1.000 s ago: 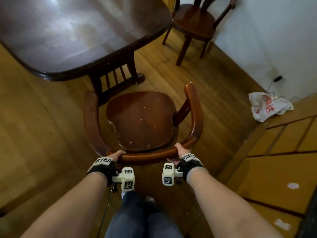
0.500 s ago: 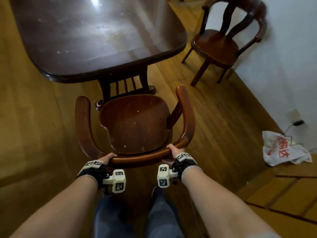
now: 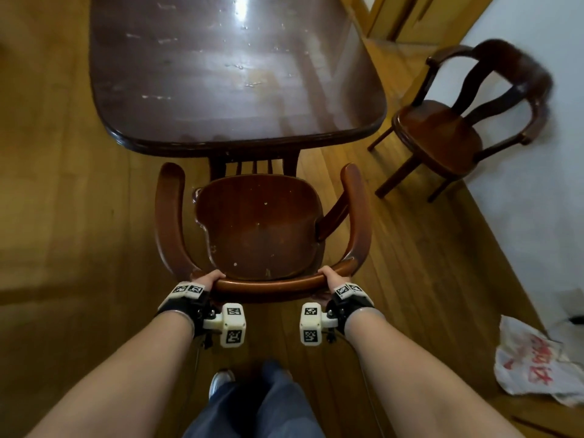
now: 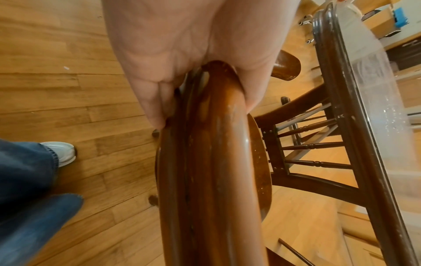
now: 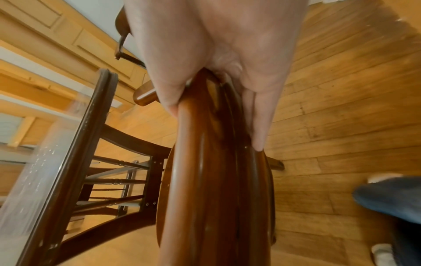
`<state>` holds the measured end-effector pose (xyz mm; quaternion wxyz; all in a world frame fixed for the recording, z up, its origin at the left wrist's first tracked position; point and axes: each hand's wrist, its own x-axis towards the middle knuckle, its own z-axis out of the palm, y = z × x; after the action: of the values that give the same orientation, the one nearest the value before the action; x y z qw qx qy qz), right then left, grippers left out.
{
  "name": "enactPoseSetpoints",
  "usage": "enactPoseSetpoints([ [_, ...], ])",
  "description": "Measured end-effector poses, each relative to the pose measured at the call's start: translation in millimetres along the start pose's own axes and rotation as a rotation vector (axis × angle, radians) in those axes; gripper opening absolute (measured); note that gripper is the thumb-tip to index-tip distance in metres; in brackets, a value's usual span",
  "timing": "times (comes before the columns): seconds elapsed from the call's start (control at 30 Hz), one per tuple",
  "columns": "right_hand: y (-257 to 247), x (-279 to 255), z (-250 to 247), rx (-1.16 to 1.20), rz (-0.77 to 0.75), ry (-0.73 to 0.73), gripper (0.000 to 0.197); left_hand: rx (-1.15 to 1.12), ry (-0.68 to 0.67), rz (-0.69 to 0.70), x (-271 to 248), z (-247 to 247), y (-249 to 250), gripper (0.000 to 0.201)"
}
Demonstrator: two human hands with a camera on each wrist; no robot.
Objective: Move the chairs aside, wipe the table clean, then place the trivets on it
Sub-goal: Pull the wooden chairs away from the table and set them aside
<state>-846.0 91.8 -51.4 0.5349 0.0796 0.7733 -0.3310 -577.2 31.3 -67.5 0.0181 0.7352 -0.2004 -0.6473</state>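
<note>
A dark wooden armchair [image 3: 259, 226] faces the near end of the long dark table [image 3: 227, 74], its seat just short of the table edge. My left hand [image 3: 207, 278] grips the curved back rail [image 3: 271, 284] at its left end, and my right hand [image 3: 330, 276] grips it at the right end. In the left wrist view my left hand [image 4: 193, 59] wraps the rail [image 4: 212, 162], thumb on one side, fingers [image 4: 154, 111] on the other. The right wrist view shows my right hand [image 5: 216, 54] curled round the same rail [image 5: 209, 171]. Crumbs and smears dot the tabletop. No trivets are in view.
A second wooden armchair [image 3: 458, 128] stands against the white wall at the right of the table. A crumpled white plastic bag with red print [image 3: 537, 365] lies on the wood floor at the lower right. My feet [image 3: 221, 380] are just behind the held chair.
The held chair has swung round from an angle to sit square with the table's end. The view has turned, so the second chair and the bag now show further right.
</note>
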Motion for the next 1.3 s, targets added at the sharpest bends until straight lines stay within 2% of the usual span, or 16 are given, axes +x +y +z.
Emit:
enactPoseSetpoints([
  [0.1, -21, 14, -2, -0.024, -0.004, -0.012, 0.077, -0.038, 0.013, -0.018, -1, 14, 13, 0.035],
  [0.23, -44, 57, -5, -0.150, -0.004, -0.008, 0.110, -0.106, 0.007, -0.030, -1, 36, 29, 0.032],
  [0.27, -53, 59, -6, -0.166, -0.006, -0.016, 0.109, -0.121, 0.006, -0.038, -1, 40, 36, 0.032],
  [0.33, -73, 43, -7, -0.188, -0.018, -0.049, 0.091, -0.152, 0.040, -0.041, 1, 45, 46, 0.033],
  [0.4, -89, 40, -12, -0.180, -0.038, -0.047, 0.082, -0.163, 0.075, -0.036, 9, 49, 54, 0.035],
  [0.5, -106, 52, -17, -0.262, -0.076, -0.021, 0.085, -0.187, 0.060, -0.031, 10, 60, 64, 0.033],
  [0.63, -112, 62, -15, -0.265, -0.047, -0.055, 0.103, -0.168, 0.054, -0.040, 9, 69, 76, 0.029],
  [0.73, -106, 63, -10, -0.140, 0.001, -0.100, 0.075, -0.151, 0.111, -0.019, 15, 60, 85, 0.029],
  [0.77, -105, 65, -10, -0.113, 0.007, -0.101, 0.072, -0.156, 0.117, -0.010, 14, 58, 89, 0.030],
  [0.97, -111, 68, -11, -0.144, -0.009, -0.113, 0.074, -0.151, 0.084, -0.026, 16, 63, 79, 0.036],
  [1.07, -112, 68, -12, -0.178, -0.032, -0.110, 0.077, -0.160, 0.121, -0.038, 12, 69, 72, 0.034],
  [1.13, -109, 68, -12, -0.193, -0.040, -0.116, 0.080, -0.161, 0.095, -0.021, 20, 66, 66, 0.046],
  [1.2, -104, 65, -14, -0.189, -0.040, -0.113, 0.079, -0.155, 0.123, -0.020, 49, 58, 58, 0.086],
  [1.23, -102, 64, -15, -0.186, -0.038, -0.113, 0.077, -0.168, 0.155, -0.032, 60, 54, 54, 0.093],
  [1.3, -101, 65, -17, -0.178, -0.026, -0.116, 0.073, -0.161, 0.184, -0.033, 43, 56, 62, 0.074],
])
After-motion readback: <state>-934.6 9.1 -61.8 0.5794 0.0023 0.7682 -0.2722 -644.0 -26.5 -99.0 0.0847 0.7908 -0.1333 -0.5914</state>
